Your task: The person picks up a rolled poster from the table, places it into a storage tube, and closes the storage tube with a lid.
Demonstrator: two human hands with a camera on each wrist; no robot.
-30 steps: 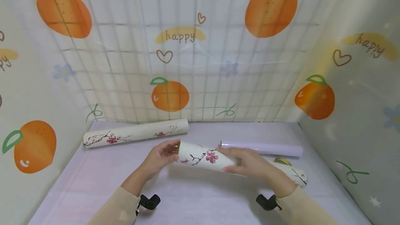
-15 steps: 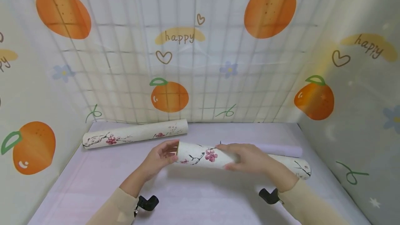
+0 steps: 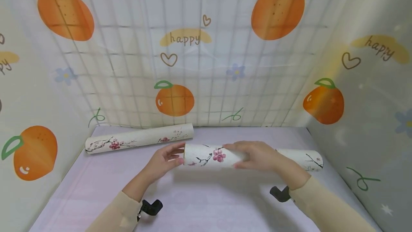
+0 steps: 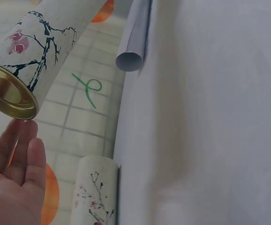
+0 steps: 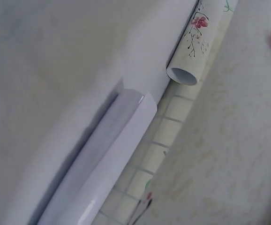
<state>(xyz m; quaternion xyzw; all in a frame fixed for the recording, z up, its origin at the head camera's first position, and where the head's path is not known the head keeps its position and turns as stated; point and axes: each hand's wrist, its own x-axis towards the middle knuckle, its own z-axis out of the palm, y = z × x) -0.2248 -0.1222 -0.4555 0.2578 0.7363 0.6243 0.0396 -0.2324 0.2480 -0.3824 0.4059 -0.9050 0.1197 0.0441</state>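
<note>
A white cardboard tube (image 3: pixel 206 155) printed with plum-blossom branches lies nearly level above the table, across both hands. My right hand (image 3: pixel 259 155) grips it from above near its middle, thumb on the near side, fingers over the top. My left hand (image 3: pixel 165 162) is at the tube's left end, its nearly straight fingers touching the rim. In the left wrist view, a gold metal cap (image 4: pixel 11 93) closes that end, with the fingertips (image 4: pixel 30 127) just under it. The right wrist view shows the tube's pale side up close.
A second blossom-printed roll (image 3: pixel 138 139), hollow at one end, lies at the back left of the table (image 3: pixel 199 203). A lavender roll (image 5: pixel 102 154) lies along the back edge on the right. A curtain with orange prints (image 3: pixel 175 100) encloses the table.
The tube's right end has risen and swung away from the body, bringing it level. The right hand moved up with it. A gold ring and the lavender roll are now hidden in the head view.
</note>
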